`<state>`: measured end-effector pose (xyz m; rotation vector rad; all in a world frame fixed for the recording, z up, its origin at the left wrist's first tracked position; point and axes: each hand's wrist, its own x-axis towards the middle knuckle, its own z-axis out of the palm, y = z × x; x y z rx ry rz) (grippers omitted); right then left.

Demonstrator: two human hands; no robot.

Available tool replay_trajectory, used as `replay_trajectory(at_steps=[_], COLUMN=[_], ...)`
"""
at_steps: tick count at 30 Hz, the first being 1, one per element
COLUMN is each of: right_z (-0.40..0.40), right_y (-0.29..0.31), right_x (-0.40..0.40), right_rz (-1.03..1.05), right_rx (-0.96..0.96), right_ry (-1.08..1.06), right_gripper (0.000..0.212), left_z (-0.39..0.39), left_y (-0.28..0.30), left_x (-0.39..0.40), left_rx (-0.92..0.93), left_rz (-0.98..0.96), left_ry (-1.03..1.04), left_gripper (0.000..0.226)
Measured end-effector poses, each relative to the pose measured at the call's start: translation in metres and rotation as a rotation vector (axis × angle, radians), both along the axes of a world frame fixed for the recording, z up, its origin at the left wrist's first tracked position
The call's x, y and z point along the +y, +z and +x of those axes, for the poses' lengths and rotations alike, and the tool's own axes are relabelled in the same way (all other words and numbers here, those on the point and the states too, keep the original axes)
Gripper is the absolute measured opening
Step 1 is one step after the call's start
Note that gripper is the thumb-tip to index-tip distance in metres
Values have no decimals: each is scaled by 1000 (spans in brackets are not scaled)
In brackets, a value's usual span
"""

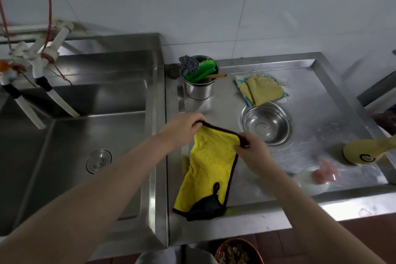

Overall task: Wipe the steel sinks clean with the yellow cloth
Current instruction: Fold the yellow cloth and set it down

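My grip is a two-handed one: my left hand [186,126] is pinching one top corner of the bright yellow microfibre cloth with black edging [209,167], and my right hand [251,148] is pinching the other end of that same black-trimmed top edge, so the hem is stretching taut between them. The cloth is hanging down from both hands, its long axis running from my fingers toward me, and its lower end with the black loop is draping onto the front of the wet stainless steel desk [321,126].

Going down in size: the deep stainless steel sink basin [70,135] is lying to my left, past the raised steel divider, with its round drain cover [99,161] showing in the floor. My left hand is the nearer one to it, so I am judging that the cloth will have to travel leftward, led by that hand. The white pipe taps [42,75] are angling over the basin's far corner.

On the desk, a round steel bowl [266,123] is sitting just beyond my right hand. Behind it a worn pale yellow rag [261,90] is lying flat, and a steel cup [199,83] is holding a green brush [200,70] and a grey steel scourer [188,65].
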<state>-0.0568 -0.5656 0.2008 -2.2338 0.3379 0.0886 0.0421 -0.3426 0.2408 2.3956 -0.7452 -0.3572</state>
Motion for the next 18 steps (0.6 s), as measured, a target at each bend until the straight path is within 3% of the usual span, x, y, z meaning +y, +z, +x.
replay_trajectory(at_steps=[4,7,10,18], right_z=[26,46,68,87], right_y=[36,66,107,194], right_x=[-2,-12,-24,-30], right_rz=[28,-23,28,113], right_rx=[0,-27,-125,-373], right_ry=[35,81,39,14], right_gripper=[24,17,11,28], left_z=[22,36,49,61], left_y=[33,65,102,172], left_x=[-8,-12,-13,-9], left_rx=[-52,-102,-160,-309], left_rz=[12,40,3,-85], left_ry=[15,0,19,62], left_gripper=[20,21,20,19])
